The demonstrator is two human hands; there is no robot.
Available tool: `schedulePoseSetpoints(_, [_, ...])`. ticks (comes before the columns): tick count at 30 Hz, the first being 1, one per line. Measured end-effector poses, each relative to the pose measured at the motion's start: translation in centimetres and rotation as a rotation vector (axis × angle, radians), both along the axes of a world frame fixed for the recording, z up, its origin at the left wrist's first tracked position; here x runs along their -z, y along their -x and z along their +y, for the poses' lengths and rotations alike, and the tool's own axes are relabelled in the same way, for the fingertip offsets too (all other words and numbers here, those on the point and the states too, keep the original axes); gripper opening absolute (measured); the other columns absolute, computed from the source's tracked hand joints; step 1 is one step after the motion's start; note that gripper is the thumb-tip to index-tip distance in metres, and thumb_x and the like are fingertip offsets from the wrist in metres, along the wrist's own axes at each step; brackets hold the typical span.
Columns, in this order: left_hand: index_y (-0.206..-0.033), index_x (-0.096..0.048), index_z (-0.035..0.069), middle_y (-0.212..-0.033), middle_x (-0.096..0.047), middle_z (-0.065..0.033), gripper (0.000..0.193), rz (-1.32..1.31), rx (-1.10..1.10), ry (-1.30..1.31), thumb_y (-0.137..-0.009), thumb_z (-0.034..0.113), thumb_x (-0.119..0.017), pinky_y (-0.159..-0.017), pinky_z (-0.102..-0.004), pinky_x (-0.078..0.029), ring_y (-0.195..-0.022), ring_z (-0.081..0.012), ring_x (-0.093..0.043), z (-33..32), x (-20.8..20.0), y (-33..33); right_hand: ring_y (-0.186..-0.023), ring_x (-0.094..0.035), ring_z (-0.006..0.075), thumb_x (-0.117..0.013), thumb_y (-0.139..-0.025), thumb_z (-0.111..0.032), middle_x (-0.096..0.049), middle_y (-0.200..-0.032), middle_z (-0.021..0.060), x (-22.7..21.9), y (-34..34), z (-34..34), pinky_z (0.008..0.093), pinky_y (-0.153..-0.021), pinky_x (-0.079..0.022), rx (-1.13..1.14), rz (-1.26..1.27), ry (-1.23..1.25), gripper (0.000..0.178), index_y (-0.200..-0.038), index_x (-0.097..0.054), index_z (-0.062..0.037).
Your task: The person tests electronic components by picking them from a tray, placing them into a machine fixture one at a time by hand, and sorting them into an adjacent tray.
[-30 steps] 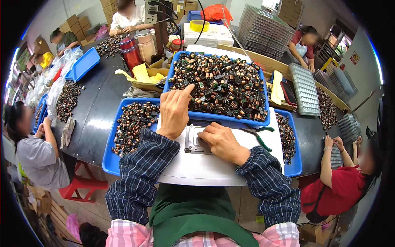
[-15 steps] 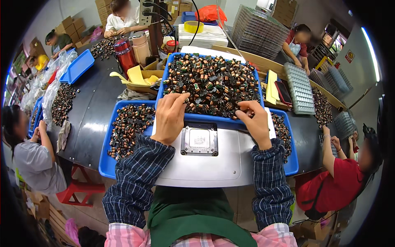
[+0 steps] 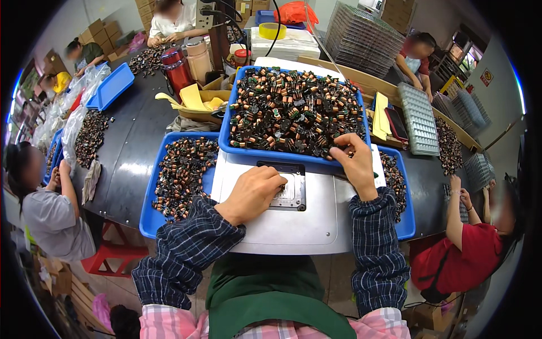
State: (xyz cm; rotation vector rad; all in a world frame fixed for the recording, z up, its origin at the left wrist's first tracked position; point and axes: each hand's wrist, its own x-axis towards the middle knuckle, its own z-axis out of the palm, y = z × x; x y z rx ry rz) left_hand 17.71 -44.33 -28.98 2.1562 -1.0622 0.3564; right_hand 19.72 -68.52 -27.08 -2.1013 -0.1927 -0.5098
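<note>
A blue tray (image 3: 226, 135) heaped with small copper-wound coil parts (image 3: 293, 110) stands at the back of a silver metal panel (image 3: 316, 226). My left hand (image 3: 252, 193) reaches over the square recessed fixture (image 3: 294, 198) in the panel, fingertips bunched over its pale centre. Whatever they pinch is hidden. My right hand (image 3: 359, 165) is at the front right corner of the heaped tray, thumb and fingers curled together against the coil parts. I cannot make out what lies between those fingertips.
Blue trays of coil parts flank the panel, one left (image 3: 148, 212) and one right (image 3: 407, 217). A red flask (image 3: 176, 73) and yellow paper (image 3: 193, 97) stand back left. A clear blister tray (image 3: 419, 121) leans at right. Several people work around the dark table (image 3: 127, 164).
My left hand has left the heaped tray and come down and right onto the fixture. The right hand stays at the tray's front right corner. The whole view has shifted slightly.
</note>
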Motion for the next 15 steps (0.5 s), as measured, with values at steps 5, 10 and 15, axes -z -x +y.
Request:
schedulePoseSetpoints(5, [-0.076,-0.057,0.002,-0.071,-0.051,-0.0112,0.011,-0.057,-0.034,0.038,-0.066,0.0,-0.058,-0.063,-0.0373,-0.044,-0.07,-0.0293,-0.052,1.8,0.7,0.1,-0.052,-0.047,0.0064,-0.053,-0.088,-0.021,-0.05,-0.067,-0.0005,-2.0,0.0,2.2,0.0178,-0.037,-0.029,-0.196,0.407,-0.713,0.023,-0.099,-0.057,-0.0008])
schedulePoseSetpoints(10, [-0.068,-0.054,0.005,-0.074,-0.053,-0.0097,0.002,-0.098,0.036,0.096,-0.066,0.006,-0.054,-0.068,-0.0374,-0.043,-0.077,-0.0293,-0.053,-1.1,2.3,-0.4,-0.054,-0.046,0.005,-0.051,-0.089,-0.015,-0.052,-0.067,0.0006,-2.9,2.4,1.9,0.0168,-0.047,-0.039,-0.079,0.434,-0.792,0.017,-0.101,-0.056,-0.0039])
schedulePoseSetpoints(15, [-0.069,-0.054,0.006,-0.073,-0.054,-0.0089,0.003,-0.11,-0.052,-0.004,-0.067,0.008,-0.056,-0.066,-0.0368,-0.042,-0.076,-0.0277,-0.053,-0.7,2.4,0.6,-0.049,-0.052,0.0093,-0.049,-0.089,-0.013,-0.056,-0.071,0.0077,-0.5,2.4,3.0,0.0177,-0.031,-0.034,-0.181,0.431,-0.777,0.014,-0.097,-0.054,-0.0012])
